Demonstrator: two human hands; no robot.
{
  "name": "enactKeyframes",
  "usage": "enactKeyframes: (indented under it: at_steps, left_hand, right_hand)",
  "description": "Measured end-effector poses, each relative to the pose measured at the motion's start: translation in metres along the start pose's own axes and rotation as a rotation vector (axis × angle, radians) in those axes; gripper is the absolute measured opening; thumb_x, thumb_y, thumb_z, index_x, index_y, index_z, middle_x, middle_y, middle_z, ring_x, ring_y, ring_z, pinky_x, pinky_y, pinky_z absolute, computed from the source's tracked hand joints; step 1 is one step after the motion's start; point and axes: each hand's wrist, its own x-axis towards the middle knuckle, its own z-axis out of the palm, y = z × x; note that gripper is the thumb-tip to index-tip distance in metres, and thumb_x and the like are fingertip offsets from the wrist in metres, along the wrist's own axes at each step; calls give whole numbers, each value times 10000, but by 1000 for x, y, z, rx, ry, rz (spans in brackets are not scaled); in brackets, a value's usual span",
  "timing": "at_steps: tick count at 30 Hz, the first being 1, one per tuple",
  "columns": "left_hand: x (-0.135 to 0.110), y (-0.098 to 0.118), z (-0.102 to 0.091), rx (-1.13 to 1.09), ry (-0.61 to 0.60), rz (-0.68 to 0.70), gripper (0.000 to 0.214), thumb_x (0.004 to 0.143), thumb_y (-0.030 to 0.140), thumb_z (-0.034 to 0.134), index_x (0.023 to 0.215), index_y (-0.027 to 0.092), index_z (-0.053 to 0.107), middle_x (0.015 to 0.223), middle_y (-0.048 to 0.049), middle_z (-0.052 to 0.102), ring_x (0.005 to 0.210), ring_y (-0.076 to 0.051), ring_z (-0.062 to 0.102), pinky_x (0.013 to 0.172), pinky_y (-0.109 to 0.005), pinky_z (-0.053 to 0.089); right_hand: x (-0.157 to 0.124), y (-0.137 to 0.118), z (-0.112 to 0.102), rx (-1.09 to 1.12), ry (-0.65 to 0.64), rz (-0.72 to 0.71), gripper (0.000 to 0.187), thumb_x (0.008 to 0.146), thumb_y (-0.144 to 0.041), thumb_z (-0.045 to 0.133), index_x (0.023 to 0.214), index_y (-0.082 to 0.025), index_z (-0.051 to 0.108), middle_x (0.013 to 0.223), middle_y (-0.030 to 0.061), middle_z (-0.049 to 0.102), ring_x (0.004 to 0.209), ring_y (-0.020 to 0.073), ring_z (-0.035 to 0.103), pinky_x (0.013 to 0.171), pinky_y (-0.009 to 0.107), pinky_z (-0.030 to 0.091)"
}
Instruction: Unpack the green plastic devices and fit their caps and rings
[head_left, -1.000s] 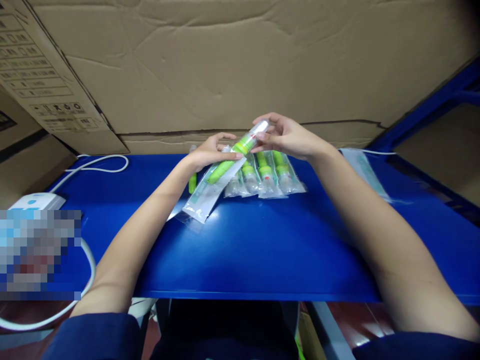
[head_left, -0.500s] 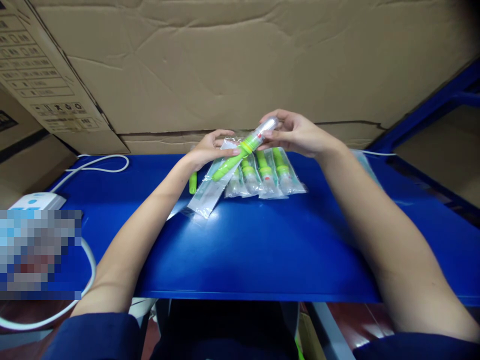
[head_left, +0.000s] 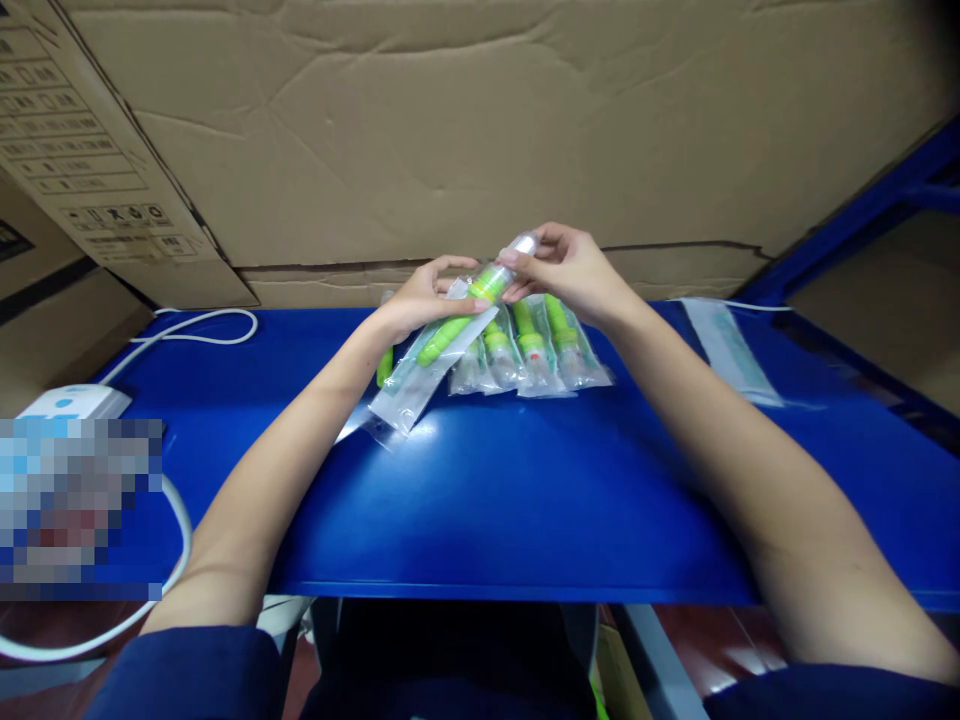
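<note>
A bright green stick with a clear domed end slants above the table, its green part lying inside a clear plastic sleeve. My left hand is closed on the sleeve near its upper opening, thumb on top. With thumb and fingers, my right hand pinches the clear end. Just beneath lie several similar green sticks in clear sleeves, side by side, domed ends toward me. Part of another green stick shows by my left wrist.
The blue table meets a cardboard wall at the back. Right of my right forearm lies a flat clear sleeve. A white power strip with a white cable is at the left, beside a blurred-out patch.
The green stick has slid down and left, further into the sleeve. My right hand has moved left and closer to my left hand, uncovering more of the flat sleeve on the right.
</note>
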Motion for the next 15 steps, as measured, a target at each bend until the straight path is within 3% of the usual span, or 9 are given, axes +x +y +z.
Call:
enactKeyframes:
  at_steps: [4,9,15]
  left_hand:
    - [-1,2,2,3,-6,-11,842,593,343,933,1319,169,543,962,-73,748,885,-217,738,890,-371,568]
    - [-3,7,5,-70,34,-30,865,655,367,905,1387,203,474,1038,-94,758,952,-248,745,916,-397,570]
    - [-1,10,10,-51,85,-2,818,684,375,889,1362,145,493,1004,-109,761,1017,-273,733,1003,-432,531]
  right_hand:
    - [-3,-4,4,-17,7,-20,477,729,-556,848,957,-243,571,961,77,704,815,241,728,779,455,654]
    - [-5,-7,8,-5,-18,21,470,744,-573,830,978,-241,594,858,67,708,809,250,732,814,465,656]
    - [-9,-12,22,22,-4,53,411,830,-542,766,1041,-258,557,779,34,693,722,225,737,816,459,665]
